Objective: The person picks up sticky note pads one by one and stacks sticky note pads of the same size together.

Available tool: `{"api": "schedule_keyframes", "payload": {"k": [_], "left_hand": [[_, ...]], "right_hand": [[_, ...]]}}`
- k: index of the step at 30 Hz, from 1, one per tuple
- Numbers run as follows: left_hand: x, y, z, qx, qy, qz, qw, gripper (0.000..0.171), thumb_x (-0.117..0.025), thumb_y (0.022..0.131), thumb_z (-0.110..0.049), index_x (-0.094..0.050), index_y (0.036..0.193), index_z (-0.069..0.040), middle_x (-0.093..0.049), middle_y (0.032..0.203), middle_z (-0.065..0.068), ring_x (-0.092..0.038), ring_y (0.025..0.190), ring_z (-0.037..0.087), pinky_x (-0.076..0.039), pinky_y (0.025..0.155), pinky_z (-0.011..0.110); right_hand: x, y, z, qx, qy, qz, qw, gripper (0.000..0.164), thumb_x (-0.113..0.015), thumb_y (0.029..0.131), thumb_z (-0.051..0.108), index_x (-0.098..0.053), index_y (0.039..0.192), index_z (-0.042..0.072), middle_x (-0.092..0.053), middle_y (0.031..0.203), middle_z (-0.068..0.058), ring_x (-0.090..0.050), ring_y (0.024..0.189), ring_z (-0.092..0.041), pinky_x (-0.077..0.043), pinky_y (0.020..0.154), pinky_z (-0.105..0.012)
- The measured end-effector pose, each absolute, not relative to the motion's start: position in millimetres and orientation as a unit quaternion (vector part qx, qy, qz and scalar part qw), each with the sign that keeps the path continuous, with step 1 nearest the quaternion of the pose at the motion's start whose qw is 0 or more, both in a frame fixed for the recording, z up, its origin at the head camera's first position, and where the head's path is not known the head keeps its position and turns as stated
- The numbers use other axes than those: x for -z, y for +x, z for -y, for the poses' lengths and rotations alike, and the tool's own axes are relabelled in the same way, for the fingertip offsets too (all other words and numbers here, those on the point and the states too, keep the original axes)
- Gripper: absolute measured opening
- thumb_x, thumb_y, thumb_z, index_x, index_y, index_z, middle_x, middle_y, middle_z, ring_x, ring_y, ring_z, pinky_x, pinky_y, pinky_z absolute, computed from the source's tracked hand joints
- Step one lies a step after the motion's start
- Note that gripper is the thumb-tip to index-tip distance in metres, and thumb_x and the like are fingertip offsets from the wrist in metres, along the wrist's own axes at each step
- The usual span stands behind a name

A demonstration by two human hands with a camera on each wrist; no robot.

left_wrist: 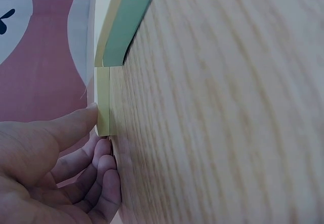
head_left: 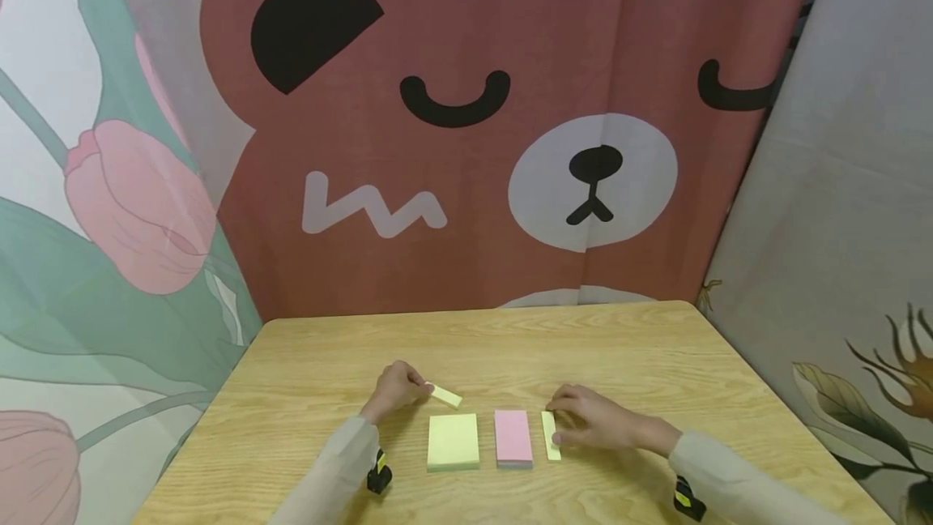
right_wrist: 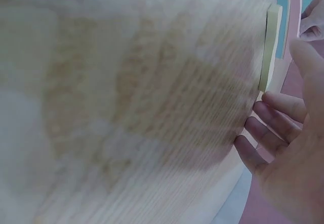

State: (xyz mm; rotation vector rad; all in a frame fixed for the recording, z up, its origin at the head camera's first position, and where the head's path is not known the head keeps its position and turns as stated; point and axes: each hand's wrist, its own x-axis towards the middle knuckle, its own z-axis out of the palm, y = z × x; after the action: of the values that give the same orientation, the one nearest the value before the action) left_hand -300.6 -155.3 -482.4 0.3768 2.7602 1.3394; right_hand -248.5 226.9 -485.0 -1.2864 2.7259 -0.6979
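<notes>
My left hand [head_left: 397,390] pinches the left end of a narrow yellow sticky note pad [head_left: 446,397], lying at a slant behind a square yellow sticky note pad [head_left: 453,442]. In the left wrist view the thumb is on the strip's [left_wrist: 103,100] upper side, fingers curled at its end. My right hand [head_left: 601,420] holds a second narrow yellow pad [head_left: 550,426], index finger at the far end and thumb near the front. In the right wrist view that strip [right_wrist: 272,46] lies on the table. A pink rectangular pad [head_left: 513,436] sits between it and the square pad.
The pads lie on a wood-grain table [head_left: 328,347]. Behind it hangs a cloth with a bear print [head_left: 466,266]; a tulip-print cloth [head_left: 138,209] hangs on the left and a pale flowered cloth [head_left: 824,225] on the right.
</notes>
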Motion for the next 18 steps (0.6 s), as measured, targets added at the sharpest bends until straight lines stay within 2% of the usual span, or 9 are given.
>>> {"api": "schedule_keyframes", "payload": {"k": [4,9,18], "left_hand": [[482.5,-301.1,155.4,-0.43,0.119,-0.895,0.024,0.022,-0.074,0.089,-0.007,-0.069,0.071,0.005,-0.066,0.066,0.011,-0.048,0.052,0.012,-0.042,0.051,0.025],[482.7,-302.2,155.1,-0.427,0.12,-0.896,0.018,0.019,-0.074,0.088,-0.007,-0.071,0.073,0.004,-0.067,0.07,0.009,-0.053,0.055,0.013,-0.045,0.052,0.026],[482.7,-299.5,154.2,-0.429,0.12,-0.895,0.019,0.02,-0.075,0.088,-0.007,-0.07,0.073,0.004,-0.066,0.069,0.009,-0.049,0.055,0.011,-0.043,0.052,0.026]], "right_hand": [[486.0,-244.1,-230.3,0.228,-0.413,-0.881,0.046,0.061,-0.064,0.096,0.042,-0.053,0.136,-0.003,-0.05,0.131,-0.013,-0.05,0.118,-0.033,-0.048,0.094,-0.048],[488.9,-242.2,-231.9,0.228,-0.395,-0.888,0.063,0.073,-0.067,0.092,0.049,-0.048,0.141,-0.001,-0.046,0.136,-0.011,-0.047,0.122,-0.03,-0.047,0.097,-0.047],[489.3,-239.9,-228.5,0.201,-0.417,-0.886,0.028,0.076,-0.071,0.087,0.051,-0.053,0.135,-0.005,-0.051,0.127,-0.01,-0.052,0.114,-0.027,-0.049,0.094,-0.043]]}}
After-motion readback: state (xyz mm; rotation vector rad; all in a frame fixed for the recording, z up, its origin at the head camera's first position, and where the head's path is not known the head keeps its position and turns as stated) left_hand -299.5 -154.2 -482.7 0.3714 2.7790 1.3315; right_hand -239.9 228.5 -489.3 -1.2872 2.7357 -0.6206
